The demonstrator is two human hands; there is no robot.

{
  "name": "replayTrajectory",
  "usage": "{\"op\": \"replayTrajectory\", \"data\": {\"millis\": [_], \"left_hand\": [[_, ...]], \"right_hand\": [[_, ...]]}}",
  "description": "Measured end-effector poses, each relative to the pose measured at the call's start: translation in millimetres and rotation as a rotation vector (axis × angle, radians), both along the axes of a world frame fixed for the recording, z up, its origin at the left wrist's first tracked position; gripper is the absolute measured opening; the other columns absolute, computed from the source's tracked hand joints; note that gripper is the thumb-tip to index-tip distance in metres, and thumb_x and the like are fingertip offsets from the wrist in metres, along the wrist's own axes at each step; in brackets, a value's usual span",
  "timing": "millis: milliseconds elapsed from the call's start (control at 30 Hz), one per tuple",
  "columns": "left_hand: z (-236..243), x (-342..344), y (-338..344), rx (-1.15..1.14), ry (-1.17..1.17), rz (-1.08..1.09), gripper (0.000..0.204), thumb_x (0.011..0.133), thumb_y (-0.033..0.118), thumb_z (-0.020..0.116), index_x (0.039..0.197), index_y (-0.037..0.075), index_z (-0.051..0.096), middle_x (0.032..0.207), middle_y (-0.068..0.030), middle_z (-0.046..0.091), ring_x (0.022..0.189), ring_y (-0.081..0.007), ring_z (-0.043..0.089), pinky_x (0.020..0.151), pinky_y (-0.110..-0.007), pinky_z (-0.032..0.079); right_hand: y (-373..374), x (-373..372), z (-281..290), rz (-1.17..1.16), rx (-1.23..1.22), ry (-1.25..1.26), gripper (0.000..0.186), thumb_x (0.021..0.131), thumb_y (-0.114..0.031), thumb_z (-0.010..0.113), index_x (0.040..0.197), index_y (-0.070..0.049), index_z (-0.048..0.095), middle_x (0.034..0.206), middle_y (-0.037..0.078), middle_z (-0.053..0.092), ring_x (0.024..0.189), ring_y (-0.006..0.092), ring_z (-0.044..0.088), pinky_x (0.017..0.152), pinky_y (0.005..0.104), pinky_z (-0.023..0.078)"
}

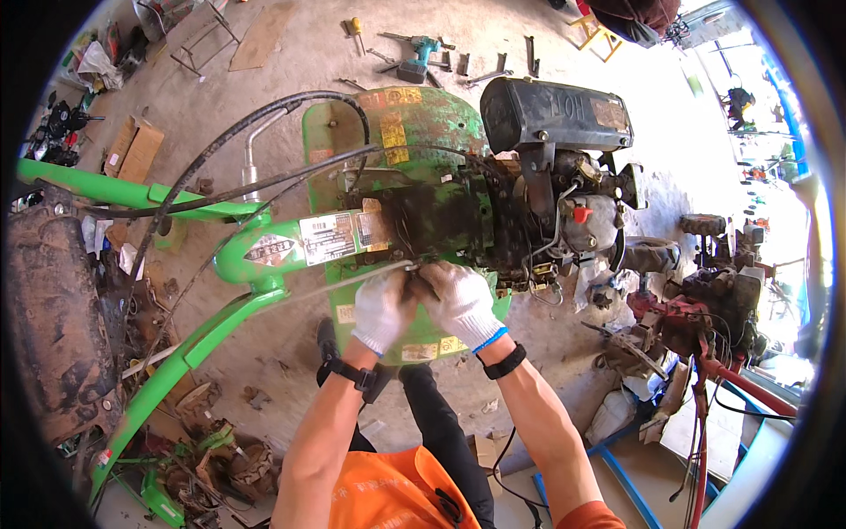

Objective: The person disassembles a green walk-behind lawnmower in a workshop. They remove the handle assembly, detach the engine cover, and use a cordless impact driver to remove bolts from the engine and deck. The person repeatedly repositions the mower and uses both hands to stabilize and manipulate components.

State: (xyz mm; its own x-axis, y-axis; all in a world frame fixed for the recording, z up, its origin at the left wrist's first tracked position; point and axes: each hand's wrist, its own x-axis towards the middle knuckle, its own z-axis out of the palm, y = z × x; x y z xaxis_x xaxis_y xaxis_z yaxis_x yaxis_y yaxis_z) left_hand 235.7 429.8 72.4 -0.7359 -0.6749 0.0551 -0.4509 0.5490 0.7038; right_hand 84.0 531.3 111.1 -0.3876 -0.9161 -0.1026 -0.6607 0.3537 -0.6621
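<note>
A green walk-behind farm machine [235, 261] with long curved handles, black cables and a dirty central housing lies in front of me. My left hand [386, 304] and my right hand [458, 300], both in white knit gloves, meet at the lower edge of that housing [436, 216], fingers curled together around a small spot by the end of a thin metal rod [339, 286]. What exactly they grip is hidden. Just right of them sits the engine [589, 225] with a red knob, under a black tank-like part [555, 115].
A teal drill [414, 60], screwdriver [357, 35] and tools lie on the concrete floor [291, 88] beyond. Red machinery [670, 313] and a blue metal frame [621, 476] are at right; a dirty black part [48, 317] and cardboard [132, 150] are at left.
</note>
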Motion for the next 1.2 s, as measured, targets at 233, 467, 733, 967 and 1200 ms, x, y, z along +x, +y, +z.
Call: {"op": "replayTrajectory", "data": {"millis": [233, 467, 733, 967, 1200], "left_hand": [[0.6, 1.3, -1.2, -0.044, 0.09, 0.023, 0.015, 0.085, 0.006, 0.08, 0.098, 0.004, 0.075, 0.094, -0.0186, 0.078, 0.087, -0.0422, 0.076, 0.077, -0.051, 0.061], [8.0, 31.2, -1.2, 0.164, 0.029, 0.059, 0.014, 0.099, 0.007, 0.079, 0.111, 0.001, 0.081, 0.106, -0.0208, 0.082, 0.096, -0.0407, 0.079, 0.085, -0.047, 0.063], [13.1, 25.1, 6.3, 0.266, 0.094, 0.044, 0.015, 0.102, 0.008, 0.075, 0.114, 0.001, 0.08, 0.11, -0.0213, 0.082, 0.099, -0.0411, 0.08, 0.087, -0.046, 0.063], [15.2, 39.4, 7.8, 0.224, 0.01, 0.008, 0.014, 0.101, 0.014, 0.077, 0.111, 0.005, 0.08, 0.106, -0.019, 0.081, 0.095, -0.0411, 0.078, 0.083, -0.049, 0.062], [26.5, 49.5, 0.3, 0.202, -0.02, -0.011, 0.015, 0.099, 0.014, 0.079, 0.111, 0.006, 0.079, 0.105, -0.018, 0.081, 0.094, -0.0406, 0.078, 0.083, -0.049, 0.062]], "right_hand": [[2.3, 5.7, -0.4, -0.052, 0.039, -0.01, 0.034, 0.101, -0.035, 0.076, 0.12, -0.007, 0.077, 0.103, 0.019, 0.078, 0.094, 0.0441, 0.077, 0.081, 0.0533, 0.062], [1.8, 9.8, -18.9, 0.023, 0.112, 0.178, 0.028, 0.103, -0.033, 0.073, 0.115, -0.008, 0.074, 0.105, 0.018, 0.077, 0.092, 0.0418, 0.076, 0.077, 0.054, 0.06], [0.0, 7.9, -14.8, 0.199, 0.254, 0.474, 0.022, 0.099, -0.034, 0.072, 0.102, -0.012, 0.07, 0.09, 0.009, 0.071, 0.087, 0.0332, 0.074, 0.079, 0.0488, 0.056], [-10.5, -6.6, 7.8, 0.268, 0.327, 0.346, 0.032, 0.107, -0.037, 0.064, 0.099, -0.008, 0.075, 0.094, 0.015, 0.078, 0.092, 0.0357, 0.078, 0.085, 0.0521, 0.06], [-20.0, -16.7, 19.2, 0.253, 0.281, 0.2, 0.027, 0.092, -0.03, 0.071, 0.082, -0.006, 0.075, 0.082, 0.02, 0.076, 0.083, 0.0417, 0.078, 0.082, 0.0545, 0.061]]}}
